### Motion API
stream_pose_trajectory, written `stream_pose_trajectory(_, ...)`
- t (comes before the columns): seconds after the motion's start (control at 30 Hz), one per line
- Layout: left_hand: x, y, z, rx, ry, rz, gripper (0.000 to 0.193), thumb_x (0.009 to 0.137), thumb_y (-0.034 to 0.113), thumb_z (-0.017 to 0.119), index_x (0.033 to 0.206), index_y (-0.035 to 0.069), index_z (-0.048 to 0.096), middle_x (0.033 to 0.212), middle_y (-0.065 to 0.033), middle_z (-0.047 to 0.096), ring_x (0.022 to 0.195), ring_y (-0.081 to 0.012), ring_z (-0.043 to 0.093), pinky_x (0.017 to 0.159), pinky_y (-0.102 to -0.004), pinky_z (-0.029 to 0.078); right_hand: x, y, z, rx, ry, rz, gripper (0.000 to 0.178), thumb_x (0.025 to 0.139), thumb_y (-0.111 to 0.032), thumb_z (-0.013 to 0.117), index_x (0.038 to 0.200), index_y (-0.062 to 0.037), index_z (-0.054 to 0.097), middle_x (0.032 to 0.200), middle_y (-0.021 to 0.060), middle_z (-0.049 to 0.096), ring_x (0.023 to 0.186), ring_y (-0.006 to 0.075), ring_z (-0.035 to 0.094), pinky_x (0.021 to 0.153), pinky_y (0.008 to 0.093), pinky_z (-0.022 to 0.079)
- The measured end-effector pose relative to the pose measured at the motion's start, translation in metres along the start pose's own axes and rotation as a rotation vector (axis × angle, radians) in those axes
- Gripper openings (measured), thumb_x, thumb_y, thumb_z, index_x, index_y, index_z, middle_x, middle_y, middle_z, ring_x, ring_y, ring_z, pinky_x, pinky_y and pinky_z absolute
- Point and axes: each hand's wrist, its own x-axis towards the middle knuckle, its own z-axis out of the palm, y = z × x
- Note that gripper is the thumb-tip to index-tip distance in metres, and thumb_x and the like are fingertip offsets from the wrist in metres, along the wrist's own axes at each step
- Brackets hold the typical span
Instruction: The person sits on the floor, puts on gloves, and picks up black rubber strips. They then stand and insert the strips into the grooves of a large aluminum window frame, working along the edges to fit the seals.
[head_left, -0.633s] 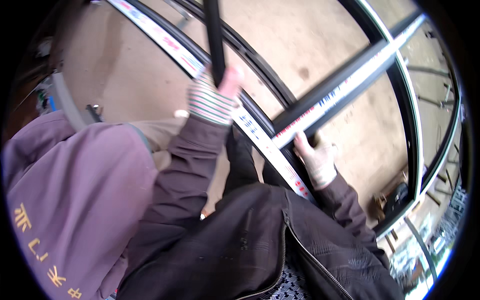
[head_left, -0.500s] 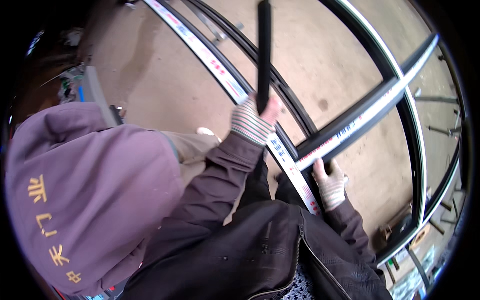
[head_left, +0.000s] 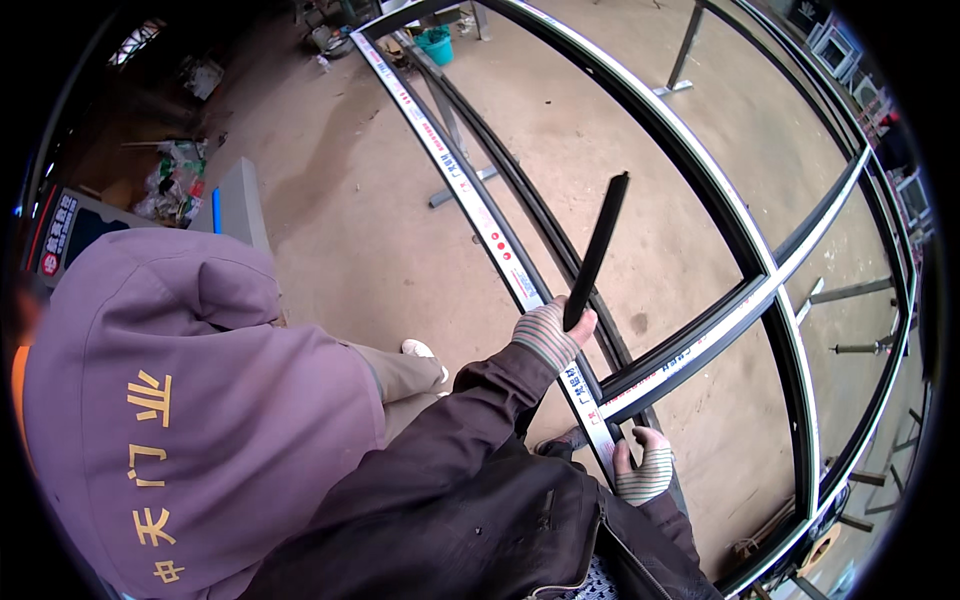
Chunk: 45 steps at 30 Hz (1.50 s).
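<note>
My left hand (head_left: 553, 333), in a striped fingerless glove, is closed round the lower end of a straight black bar (head_left: 600, 245) that points up and slightly right. It sits over the near rail (head_left: 470, 190) of a large black metal frame covered in white printed film. To its right, a crossbar (head_left: 680, 362) meets that rail at a joint. Just below the joint is my right hand (head_left: 648, 470), gloved alike, with thumb and fingers apart beside the rail. Whether its fingertips touch the frame is unclear.
A person in a purple jacket (head_left: 210, 400) stands close on my left. Metal support legs (head_left: 680, 60) stand under the frame. A turquoise bucket (head_left: 435, 45) is at the far side, and plastic litter (head_left: 175, 185) lies at the far left. More frames line the right edge.
The view has shifted, showing more of the frame. The black bar in my left hand has tilted rightward. My right thumb is off the crossbar, and that hand is now below the joint.
</note>
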Motion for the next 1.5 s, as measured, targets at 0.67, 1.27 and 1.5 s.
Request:
stream_pose_trajectory(0.67, -0.003, 0.043, -0.042, 0.717, -0.596, 0.571, 0.042, 0.080, 0.028, 0.075, 0.117, 0.015, 0.061, 0.096, -0.0103, 0.065, 0.089, -0.0326, 0.068, 0.073, -0.0451, 0.055, 0.130, -0.055, -0.059, -0.457, -0.092, -0.382, 0.061, 0.070, -0.022, 0.083, 0.122, -0.0022, 0.057, 0.103, 0.0145, 0.063, 0.095, 0.0357, 0.060, 0.092, 0.0523, 0.044)
stream_pose_trajectory(1.27, 0.122, 0.032, -0.112, 0.835, 0.256, 0.714, 0.068, 0.074, 0.024, 0.076, 0.137, 0.013, 0.055, 0.138, -0.0164, 0.050, 0.130, -0.0373, 0.046, 0.113, -0.0518, 0.033, 0.162, -0.046, -0.020, 0.022, -0.221, 0.495, 0.037, 0.095, -0.038, 0.064, 0.105, -0.0028, 0.062, 0.087, 0.0206, 0.067, 0.080, 0.0377, 0.068, 0.071, 0.0448, 0.053)
stream_pose_trajectory(1.5, 0.219, -0.026, -0.176, 0.847, 0.085, 0.737, 0.027, 0.081, 0.030, 0.073, 0.097, 0.009, 0.071, 0.103, -0.0083, 0.069, 0.106, -0.0260, 0.063, 0.111, -0.0490, 0.035, 0.180, -0.042, -0.001, -0.024, 0.071, 0.697, 0.035, 0.092, -0.036, 0.067, 0.108, -0.0049, 0.062, 0.081, 0.0190, 0.067, 0.077, 0.0362, 0.069, 0.069, 0.0427, 0.054)
